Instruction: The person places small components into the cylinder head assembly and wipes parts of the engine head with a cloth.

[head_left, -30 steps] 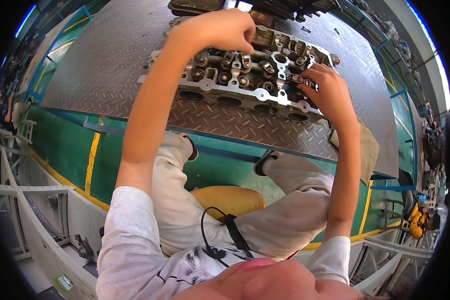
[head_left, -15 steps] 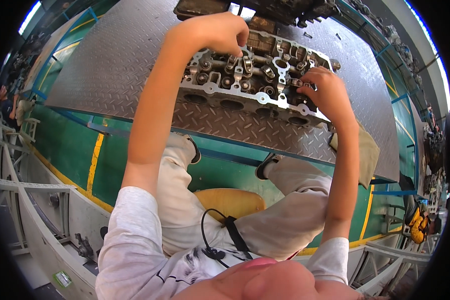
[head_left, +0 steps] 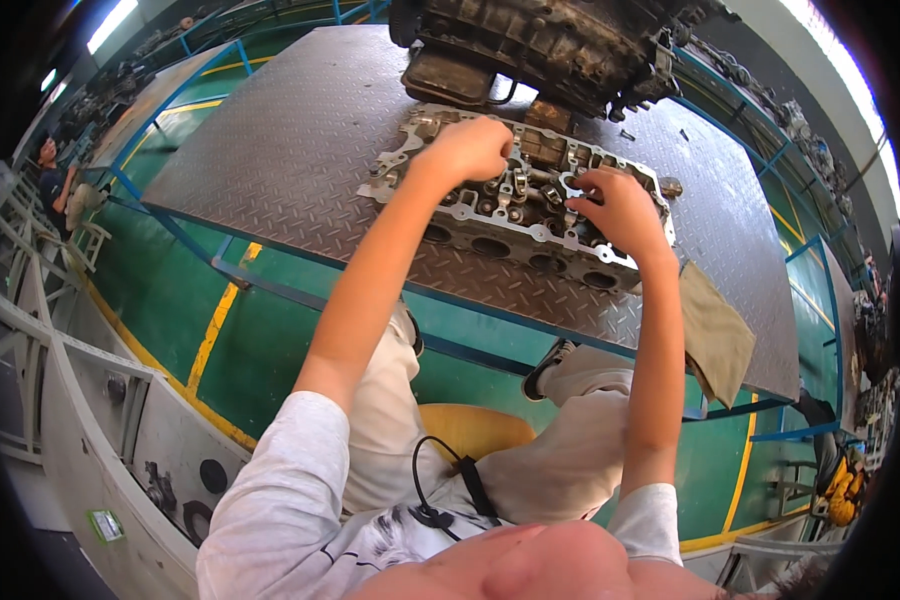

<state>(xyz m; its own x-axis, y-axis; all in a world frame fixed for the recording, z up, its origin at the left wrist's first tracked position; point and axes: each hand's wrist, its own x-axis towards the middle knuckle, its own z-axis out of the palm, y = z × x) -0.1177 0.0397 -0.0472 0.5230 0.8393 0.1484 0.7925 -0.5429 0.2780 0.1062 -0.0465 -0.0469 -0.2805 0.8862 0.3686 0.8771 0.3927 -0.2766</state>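
A grey metal cylinder head [head_left: 510, 230] with round ports along its near side lies on a steel tread-plate table [head_left: 290, 170]. My left hand [head_left: 470, 148] rests curled on its top left part, fingers closed over something I cannot make out. My right hand [head_left: 615, 208] sits on the top right part, fingers bent down among the valve parts. Whether either hand grips a piece is hidden by the fingers.
A large dark engine block [head_left: 540, 50] stands behind the cylinder head. A tan rag [head_left: 715, 335] lies at the table's right near edge. Blue rails edge the table above a green floor with yellow lines. Another person [head_left: 55, 185] sits far left. A yellow stool [head_left: 470, 430] is under me.
The view has tilted up, so the cylinder head sits lower in the picture and the engine block behind it shows. Both hands stay on the head, the right one shifted slightly inward.
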